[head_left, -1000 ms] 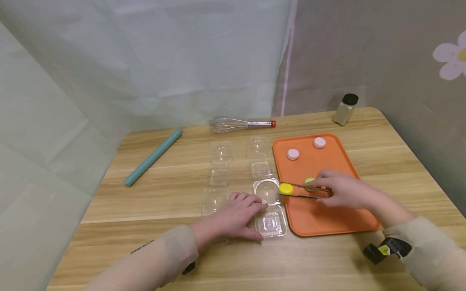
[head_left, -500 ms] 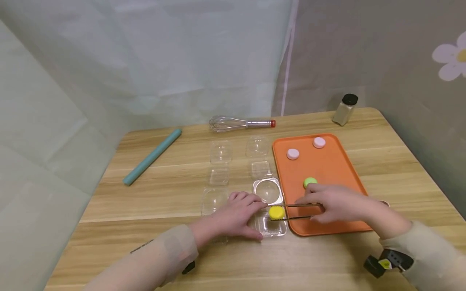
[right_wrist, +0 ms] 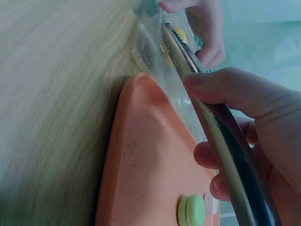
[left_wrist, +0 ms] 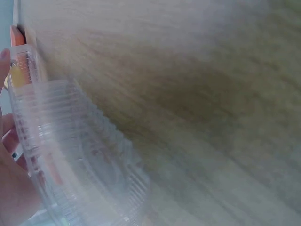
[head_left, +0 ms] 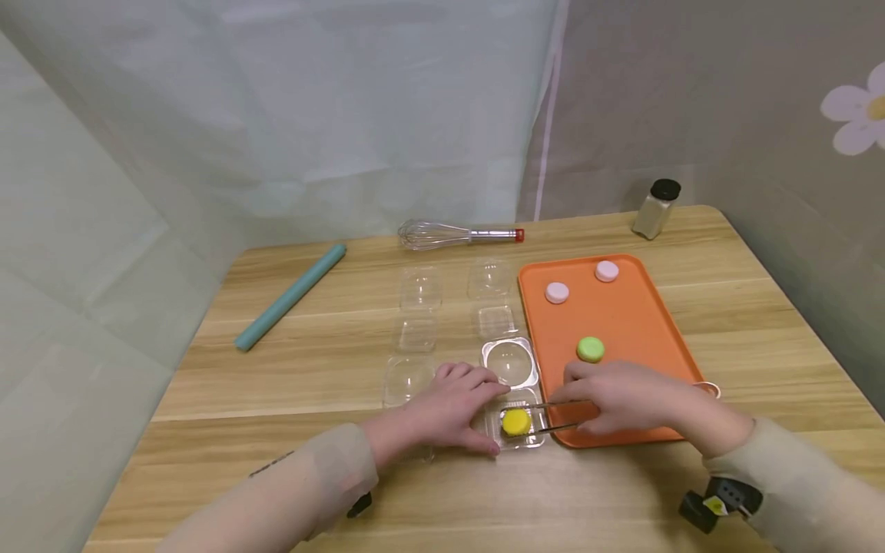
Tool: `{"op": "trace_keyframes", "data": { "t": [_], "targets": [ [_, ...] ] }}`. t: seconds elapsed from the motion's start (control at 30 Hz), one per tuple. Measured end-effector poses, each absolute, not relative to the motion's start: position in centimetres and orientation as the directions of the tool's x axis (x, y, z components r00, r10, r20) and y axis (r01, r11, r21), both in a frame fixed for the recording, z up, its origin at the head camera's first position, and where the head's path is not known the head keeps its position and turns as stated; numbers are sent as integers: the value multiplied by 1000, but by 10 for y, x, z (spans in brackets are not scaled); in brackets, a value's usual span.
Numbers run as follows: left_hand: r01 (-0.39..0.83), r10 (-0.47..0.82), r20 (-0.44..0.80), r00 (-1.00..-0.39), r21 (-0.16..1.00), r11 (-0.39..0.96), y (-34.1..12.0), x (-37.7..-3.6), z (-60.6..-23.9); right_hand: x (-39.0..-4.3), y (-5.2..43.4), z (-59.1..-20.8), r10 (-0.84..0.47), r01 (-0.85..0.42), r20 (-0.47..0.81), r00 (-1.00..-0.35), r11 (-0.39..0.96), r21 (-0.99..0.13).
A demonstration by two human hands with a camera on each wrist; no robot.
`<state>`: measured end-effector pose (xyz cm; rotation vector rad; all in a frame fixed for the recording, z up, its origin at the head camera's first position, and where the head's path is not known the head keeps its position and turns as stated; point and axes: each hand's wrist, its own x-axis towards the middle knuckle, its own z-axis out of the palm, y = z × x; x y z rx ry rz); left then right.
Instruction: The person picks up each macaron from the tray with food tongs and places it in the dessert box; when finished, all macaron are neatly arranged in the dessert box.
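A yellow macaron (head_left: 515, 422) sits in the near half of a clear plastic box (head_left: 510, 364), between the tips of metal tongs (right_wrist: 221, 146). My right hand (head_left: 625, 399) grips the tongs above the near part of the orange tray (head_left: 532, 326). With thumb and fingers spread, my left hand (head_left: 449, 411) rests at the left edge of that box; its thumb is at the near corner. On the tray lie a green macaron (head_left: 591, 349) and two pink macarons, one left (head_left: 557, 293) and one right (head_left: 607, 271). In the left wrist view, another clear box (left_wrist: 94, 160) fills the foreground.
Several more clear boxes stand open left of and behind the working one, including a rear box (head_left: 489, 278). A whisk (head_left: 456, 236) lies at the table's back, a teal rolling pin (head_left: 290, 298) at left, and a black-capped jar (head_left: 655, 209) at the back right.
The right hand has brought the tongs and yellow macaron from over the tray's left edge toward me and down into the box's near half. My left hand has stayed put.
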<state>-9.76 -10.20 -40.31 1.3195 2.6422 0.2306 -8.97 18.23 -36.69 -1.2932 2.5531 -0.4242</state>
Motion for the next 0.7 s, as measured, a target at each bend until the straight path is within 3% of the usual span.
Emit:
{"op": "trace_keyframes", "data": {
  "t": [0.7],
  "targets": [
    [776,806,-82,-586,230,588,-103,-98,-403,-90,176,-363,-812,-756,-77,-579,569,-324]
  ]
}}
